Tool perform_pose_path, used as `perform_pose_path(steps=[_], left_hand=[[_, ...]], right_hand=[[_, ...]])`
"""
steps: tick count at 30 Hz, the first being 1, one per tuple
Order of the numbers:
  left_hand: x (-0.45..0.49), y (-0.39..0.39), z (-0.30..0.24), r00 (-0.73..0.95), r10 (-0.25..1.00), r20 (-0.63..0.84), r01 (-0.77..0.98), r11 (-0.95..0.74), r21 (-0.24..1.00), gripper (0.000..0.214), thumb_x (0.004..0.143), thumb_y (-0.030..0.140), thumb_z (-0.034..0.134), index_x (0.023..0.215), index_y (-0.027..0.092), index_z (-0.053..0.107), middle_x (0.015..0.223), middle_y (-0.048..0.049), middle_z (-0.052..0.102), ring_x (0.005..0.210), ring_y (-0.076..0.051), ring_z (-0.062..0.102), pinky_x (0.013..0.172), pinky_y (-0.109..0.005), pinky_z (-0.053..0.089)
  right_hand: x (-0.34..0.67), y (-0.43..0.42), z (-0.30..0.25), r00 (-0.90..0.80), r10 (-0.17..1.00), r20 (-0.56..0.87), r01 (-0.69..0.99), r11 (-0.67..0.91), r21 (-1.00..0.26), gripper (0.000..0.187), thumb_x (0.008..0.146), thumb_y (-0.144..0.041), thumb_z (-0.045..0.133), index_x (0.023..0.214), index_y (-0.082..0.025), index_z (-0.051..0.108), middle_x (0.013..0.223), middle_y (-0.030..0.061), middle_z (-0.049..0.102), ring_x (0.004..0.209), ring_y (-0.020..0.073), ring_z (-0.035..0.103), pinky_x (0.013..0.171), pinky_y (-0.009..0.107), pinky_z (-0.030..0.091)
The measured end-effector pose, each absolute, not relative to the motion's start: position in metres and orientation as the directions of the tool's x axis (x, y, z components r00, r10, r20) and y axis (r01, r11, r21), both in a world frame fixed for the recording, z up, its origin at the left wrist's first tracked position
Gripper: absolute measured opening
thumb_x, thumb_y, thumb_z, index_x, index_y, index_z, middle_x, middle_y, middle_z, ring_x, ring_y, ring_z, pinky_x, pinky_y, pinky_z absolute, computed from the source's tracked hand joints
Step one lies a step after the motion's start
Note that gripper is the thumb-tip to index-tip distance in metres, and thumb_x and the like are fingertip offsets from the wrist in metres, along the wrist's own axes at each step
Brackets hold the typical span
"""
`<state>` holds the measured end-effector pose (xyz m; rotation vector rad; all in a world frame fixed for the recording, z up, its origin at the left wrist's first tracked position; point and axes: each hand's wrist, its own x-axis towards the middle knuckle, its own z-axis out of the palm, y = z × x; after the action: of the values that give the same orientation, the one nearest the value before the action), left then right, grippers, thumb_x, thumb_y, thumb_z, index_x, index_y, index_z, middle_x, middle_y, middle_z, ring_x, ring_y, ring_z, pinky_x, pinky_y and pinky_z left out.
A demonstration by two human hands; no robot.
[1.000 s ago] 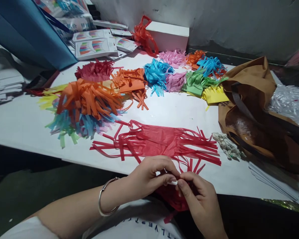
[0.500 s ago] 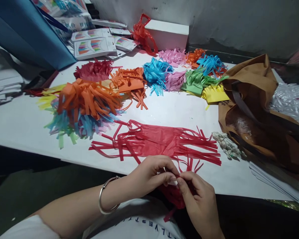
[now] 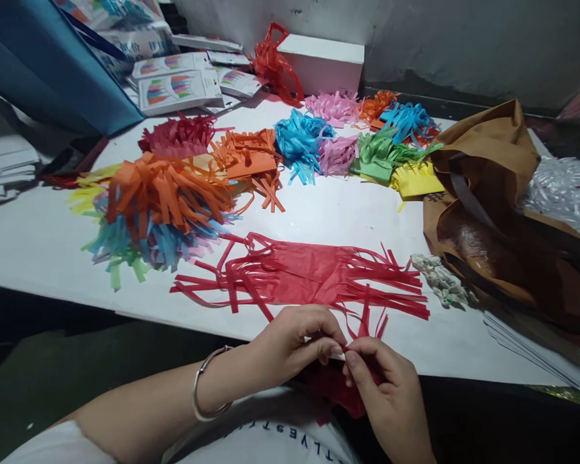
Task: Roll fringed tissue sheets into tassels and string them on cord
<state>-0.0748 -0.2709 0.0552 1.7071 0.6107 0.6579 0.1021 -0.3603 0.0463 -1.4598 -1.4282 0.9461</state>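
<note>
Near the table's front edge, my left hand (image 3: 305, 335) and my right hand (image 3: 387, 381) meet fingertip to fingertip. Both pinch a piece of red fringed tissue paper (image 3: 350, 396), whose strips hang below the fingers over my lap. Part of it is hidden behind my hands. Just beyond them a red fringed tissue sheet (image 3: 304, 274) lies spread flat, its cut strips pointing left and right. A few red strips (image 3: 367, 319) stick up past my right hand's fingers.
Fringed paper bundles lie across the white table (image 3: 328, 209): orange (image 3: 171, 193), blue (image 3: 302, 142), green (image 3: 379, 154) and yellow (image 3: 415, 180). A brown bag (image 3: 483, 212) stands right, beside crumpled pale cloth (image 3: 439, 280). Flat boxes (image 3: 178, 90) and a white box (image 3: 323, 64) sit at the back.
My hands stay pinched together and have shifted very slightly lower. The red tissue hanging below them has swung a little to the right. The things on the table lie as before.
</note>
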Motion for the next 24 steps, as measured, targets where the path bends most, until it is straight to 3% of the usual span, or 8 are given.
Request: perform_pose_path(steps=[7, 11, 16, 24], left_hand=[[-0.074, -0.272, 0.057, 0.695, 0.715, 0.076, 0.071, -0.173, 0.982, 0.013, 0.092, 0.022, 0.063, 0.086, 0.014, 0.072, 0.075, -0.0039, 0.067, 0.066, -0.011, 0.062, 0.062, -0.018, 0.05], [-0.073, -0.272, 0.058, 0.697, 0.717, 0.015, 0.067, -0.085, 0.994, 0.013, 0.09, 0.025, 0.065, 0.085, 0.014, 0.072, 0.075, -0.0035, 0.066, 0.062, -0.011, 0.062, 0.059, -0.018, 0.051], [-0.073, -0.274, 0.058, 0.68, 0.715, -0.164, 0.05, 0.178, 0.983, 0.009, 0.083, 0.021, 0.07, 0.083, 0.013, 0.068, 0.069, 0.0001, 0.065, 0.059, -0.01, 0.061, 0.055, -0.017, 0.05], [-0.072, -0.274, 0.055, 0.664, 0.713, -0.226, 0.013, 0.292, 0.956, 0.015, 0.081, 0.025, 0.074, 0.082, 0.012, 0.069, 0.069, -0.0007, 0.066, 0.059, -0.009, 0.061, 0.055, -0.018, 0.049]], right_hand=[[0.096, -0.359, 0.049, 0.07, 0.962, 0.265, 0.496, 0.197, -0.845, 0.013, 0.093, -0.017, 0.056, 0.083, -0.021, 0.064, 0.071, -0.0029, 0.068, 0.06, 0.01, 0.064, 0.059, 0.016, 0.05], [0.096, -0.359, 0.049, 0.056, 0.97, 0.238, 0.455, 0.187, -0.871, 0.014, 0.093, -0.018, 0.056, 0.083, -0.021, 0.064, 0.071, -0.002, 0.068, 0.06, 0.0108, 0.064, 0.059, 0.017, 0.05], [0.099, -0.358, 0.047, 0.052, 0.99, 0.128, 0.345, 0.102, -0.933, 0.018, 0.095, -0.023, 0.056, 0.079, -0.021, 0.065, 0.067, -0.0023, 0.065, 0.057, 0.0112, 0.062, 0.055, 0.017, 0.05], [0.091, -0.36, 0.042, 0.134, 0.947, 0.292, 0.484, 0.195, -0.853, 0.013, 0.093, -0.018, 0.057, 0.082, -0.022, 0.064, 0.07, -0.003, 0.067, 0.061, 0.0101, 0.063, 0.06, 0.017, 0.049]])
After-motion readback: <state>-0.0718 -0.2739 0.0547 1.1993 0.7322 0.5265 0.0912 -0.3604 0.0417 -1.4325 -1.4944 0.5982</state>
